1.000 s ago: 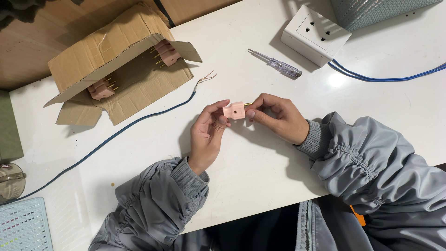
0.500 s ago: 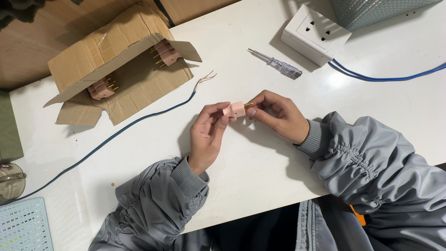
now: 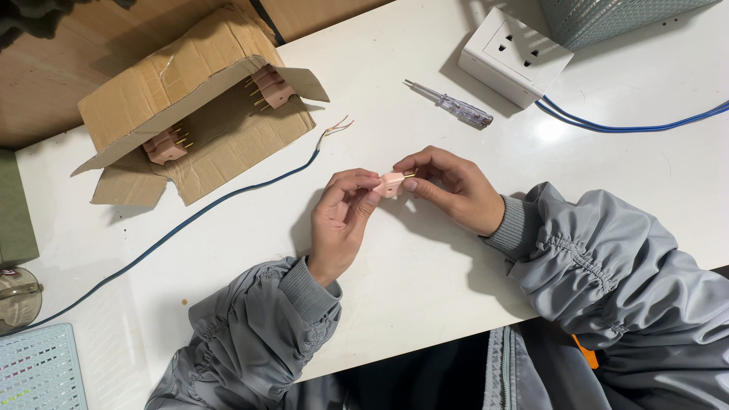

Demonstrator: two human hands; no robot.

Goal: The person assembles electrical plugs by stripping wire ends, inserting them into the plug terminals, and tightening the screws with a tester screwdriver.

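- Pink plug (image 3: 392, 184): held just above the white table (image 3: 425, 281), to the right of the cardboard box (image 3: 194, 114), pinched from both sides so neither hand hides it.
- Left hand (image 3: 343, 220): fingertips pressed onto its left end, steadying it.
- Right hand (image 3: 448, 186): thumb and forefinger pinching the pronged end.
- Screwdriver (image 3: 454, 106): beyond the plug, right of the box, within reach.
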